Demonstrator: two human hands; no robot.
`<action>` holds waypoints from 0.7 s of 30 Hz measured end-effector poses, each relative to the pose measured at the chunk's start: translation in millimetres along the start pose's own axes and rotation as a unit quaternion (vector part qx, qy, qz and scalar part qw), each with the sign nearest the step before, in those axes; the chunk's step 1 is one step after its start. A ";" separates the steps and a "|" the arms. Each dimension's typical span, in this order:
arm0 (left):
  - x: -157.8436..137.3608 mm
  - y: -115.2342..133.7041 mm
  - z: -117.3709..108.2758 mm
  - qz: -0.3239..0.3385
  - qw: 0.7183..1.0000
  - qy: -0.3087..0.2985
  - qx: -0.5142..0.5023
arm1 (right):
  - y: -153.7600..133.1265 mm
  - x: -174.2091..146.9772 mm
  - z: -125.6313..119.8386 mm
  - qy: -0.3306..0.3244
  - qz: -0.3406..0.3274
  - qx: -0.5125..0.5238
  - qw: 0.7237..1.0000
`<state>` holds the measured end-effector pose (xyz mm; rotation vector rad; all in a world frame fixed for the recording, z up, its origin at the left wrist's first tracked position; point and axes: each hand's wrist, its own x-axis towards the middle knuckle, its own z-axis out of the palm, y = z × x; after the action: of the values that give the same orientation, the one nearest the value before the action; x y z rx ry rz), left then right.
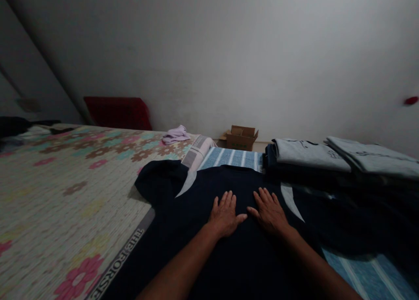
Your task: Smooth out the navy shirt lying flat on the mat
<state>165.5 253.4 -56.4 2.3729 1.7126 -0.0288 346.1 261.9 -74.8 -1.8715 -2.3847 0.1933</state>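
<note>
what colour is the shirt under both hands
Dark navy shirt with pale curved panels near the sleeves, seen in the head view.

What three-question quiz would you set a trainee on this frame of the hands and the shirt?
1. True or false: both hands lie flat, palms down, on the dark navy shirt.
2. What lies right of the shirt? A) folded grey shirts B) a red cushion C) a lilac cloth
3. What stands on the floor by the far wall?

Key
1. True: left hand and right hand rest side by side, fingers spread.
2. A: folded grey shirts.
3. An open cardboard box.
</note>
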 end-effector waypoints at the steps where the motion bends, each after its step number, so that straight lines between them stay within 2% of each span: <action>1: 2.4 -0.3 0.9 -0.004 1.000 0.013 0.000 | 0.9 1.7 0.0 -0.005 0.003 0.003 1.000; 4: 16.1 -1.6 2.2 -0.010 0.998 0.067 0.004 | 2.7 4.5 0.2 -0.019 0.005 0.015 1.000; 6: 29.4 -3.0 0.9 -0.008 0.997 0.080 0.005 | 3.1 4.8 0.1 -0.020 0.006 0.020 1.000; 11: 55.3 -7.0 -3.8 -0.027 0.998 0.055 -0.006 | 4.5 7.8 0.7 -0.024 0.014 0.028 0.999; 21: 63.7 -11.8 -3.5 -0.053 0.997 0.049 0.002 | 13.0 23.1 8.4 0.000 0.041 0.019 0.999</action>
<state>174.6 317.2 -63.9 2.3209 1.8826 0.0691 351.7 287.1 -85.2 -1.9534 -2.2896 0.2434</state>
